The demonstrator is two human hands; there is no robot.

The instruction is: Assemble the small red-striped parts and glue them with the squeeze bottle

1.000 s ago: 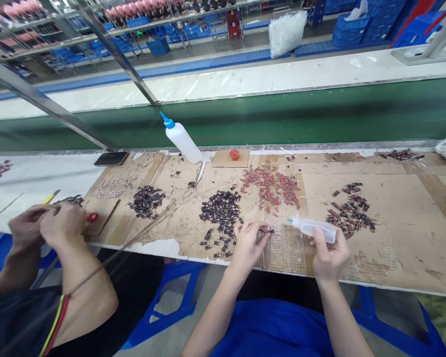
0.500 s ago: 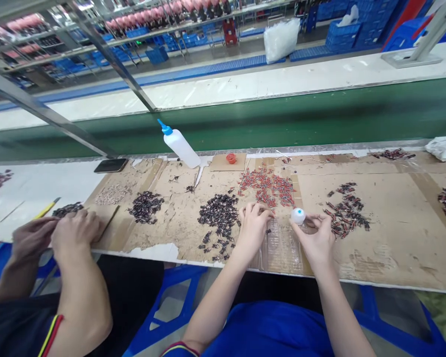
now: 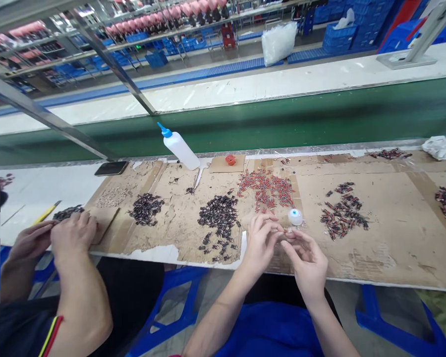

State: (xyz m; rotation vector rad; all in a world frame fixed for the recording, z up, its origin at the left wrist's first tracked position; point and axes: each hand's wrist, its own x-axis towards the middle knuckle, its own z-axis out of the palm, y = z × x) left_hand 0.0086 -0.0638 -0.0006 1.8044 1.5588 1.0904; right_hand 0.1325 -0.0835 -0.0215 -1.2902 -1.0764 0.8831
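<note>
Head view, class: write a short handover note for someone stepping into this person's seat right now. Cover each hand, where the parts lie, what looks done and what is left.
Left hand and right hand: fingertips meet over the cardboard mat, pinching something too small to make out.
Small glue bottle: stands on the mat just beyond the hands, in neither hand.
Parts: dark pile to the left, red pile beyond the hands, mixed red-and-dark pile to the right.
Done: apparently the mixed pile, possibly joined pieces.
Left: both loose piles are still large.
A co-worker's hands work at the far left.
</note>
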